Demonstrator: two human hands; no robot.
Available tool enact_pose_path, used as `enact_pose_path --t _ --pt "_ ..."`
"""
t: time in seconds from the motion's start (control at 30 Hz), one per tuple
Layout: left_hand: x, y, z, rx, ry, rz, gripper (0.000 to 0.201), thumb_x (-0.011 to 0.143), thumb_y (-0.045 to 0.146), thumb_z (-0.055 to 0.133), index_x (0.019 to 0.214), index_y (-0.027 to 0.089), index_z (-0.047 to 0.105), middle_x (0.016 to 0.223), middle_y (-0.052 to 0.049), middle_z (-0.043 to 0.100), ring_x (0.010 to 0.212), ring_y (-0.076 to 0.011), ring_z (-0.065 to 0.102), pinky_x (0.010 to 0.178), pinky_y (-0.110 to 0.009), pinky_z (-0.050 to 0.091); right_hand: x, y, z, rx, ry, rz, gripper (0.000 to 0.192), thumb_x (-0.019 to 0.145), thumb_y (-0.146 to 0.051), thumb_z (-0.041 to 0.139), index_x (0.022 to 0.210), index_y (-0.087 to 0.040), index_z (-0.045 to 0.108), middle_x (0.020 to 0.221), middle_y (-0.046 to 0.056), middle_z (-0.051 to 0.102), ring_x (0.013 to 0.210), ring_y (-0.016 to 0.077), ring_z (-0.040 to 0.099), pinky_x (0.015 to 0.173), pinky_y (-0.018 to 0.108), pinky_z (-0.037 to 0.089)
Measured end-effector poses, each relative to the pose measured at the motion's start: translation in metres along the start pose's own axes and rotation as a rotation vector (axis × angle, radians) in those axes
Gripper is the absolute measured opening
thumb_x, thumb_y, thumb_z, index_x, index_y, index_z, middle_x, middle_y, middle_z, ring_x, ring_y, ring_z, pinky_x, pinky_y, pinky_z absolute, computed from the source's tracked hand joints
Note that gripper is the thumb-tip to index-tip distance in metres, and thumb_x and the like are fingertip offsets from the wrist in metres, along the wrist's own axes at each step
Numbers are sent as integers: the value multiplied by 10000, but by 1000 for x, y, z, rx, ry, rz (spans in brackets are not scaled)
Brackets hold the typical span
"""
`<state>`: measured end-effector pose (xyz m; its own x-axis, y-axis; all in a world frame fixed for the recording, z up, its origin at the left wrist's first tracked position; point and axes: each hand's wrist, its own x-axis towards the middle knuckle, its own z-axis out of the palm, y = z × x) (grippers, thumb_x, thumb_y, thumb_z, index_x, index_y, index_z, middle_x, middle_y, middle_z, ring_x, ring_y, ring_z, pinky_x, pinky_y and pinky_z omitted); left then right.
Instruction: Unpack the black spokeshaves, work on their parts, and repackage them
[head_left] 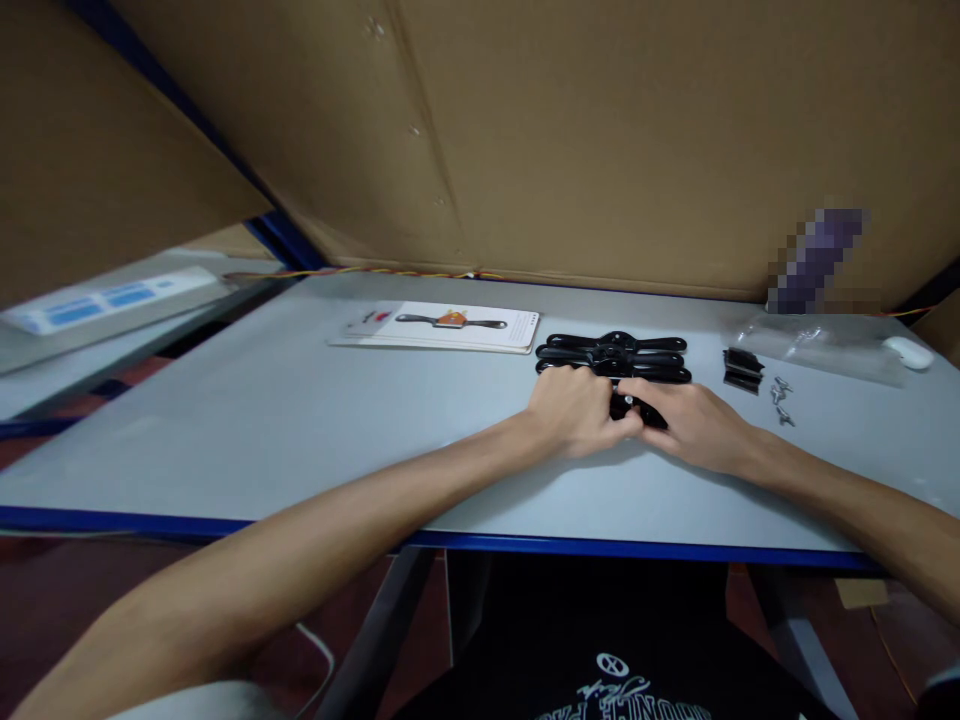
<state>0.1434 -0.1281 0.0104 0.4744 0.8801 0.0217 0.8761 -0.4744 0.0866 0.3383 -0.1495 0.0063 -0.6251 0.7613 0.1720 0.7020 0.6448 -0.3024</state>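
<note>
Hands meet at mid-table: I see my left hand [574, 410] and right hand [694, 425] both pinching a small black tool body [637, 408] with a silvery spot, lying just before the stack of black handled frames [613, 357].

This looks like a small assembly or packing workshop. The hands work on a plain grey table [300, 420] with a blue edge. Behind them, big cardboard sheets [600, 130] stand as walls. Beyond the hands lies a stack of identical black tools [613, 356]; to their left a printed product card [450, 327]; to their right screws [781, 402] and a plastic bag [825, 345].
</note>
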Motion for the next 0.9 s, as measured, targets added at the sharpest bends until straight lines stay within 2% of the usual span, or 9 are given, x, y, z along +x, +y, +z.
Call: enact_pose_path --t 0.3,0.47,0.57,0.67,0.77,0.9 --pt "0 2 -2 20 7 22 649 887 597 347 786 134 789 713 -177 723 641 -306 665 627 -431 487 0 -2 -2 12 -26 32 411 994 -352 472 1336 -188 630 1104 126 797 919 286 747 741 399 547" --pt "-2 -1 2 2 30 46 652 913 618 337 799 138 763 775 -183 748 659 -310 678 619 -424 491 -3 4 3 -30 21 20 442 999 -365 485 1387 -193 608 1120 124 798 910 286 751 721 398 551" --pt "-5 -4 6 -10 93 86 672 923 672 370 937 121 753 817 -177 753 695 -307 689 613 -401 490 -5 8 6 -84 75 22 492 970 -380 527 1404 -159 597 1159 145 792 917 298 753 718 409 559" --pt "-7 -8 7 -23 159 144 630 968 616 356 1056 114 727 886 -175 757 794 -316 708 615 -382 479 -6 9 8 -128 134 21 434 972 -408 546 1296 -145 662 1115 150 802 919 298 756 749 414 558" --pt "-8 -16 2 -55 189 216 563 1020 521 301 946 148 715 862 -159 742 836 -301 698 622 -365 456 -7 9 7 -135 157 23 377 982 -453 572 1203 -171 689 1032 122 809 878 274 750 729 383 531" --pt "-7 -26 -7 -106 189 279 557 1048 461 263 802 178 675 788 -126 711 740 -249 655 625 -352 420 -6 8 5 -110 142 38 390 963 -496 602 1187 -185 673 965 94 796 797 251 730 676 355 489"
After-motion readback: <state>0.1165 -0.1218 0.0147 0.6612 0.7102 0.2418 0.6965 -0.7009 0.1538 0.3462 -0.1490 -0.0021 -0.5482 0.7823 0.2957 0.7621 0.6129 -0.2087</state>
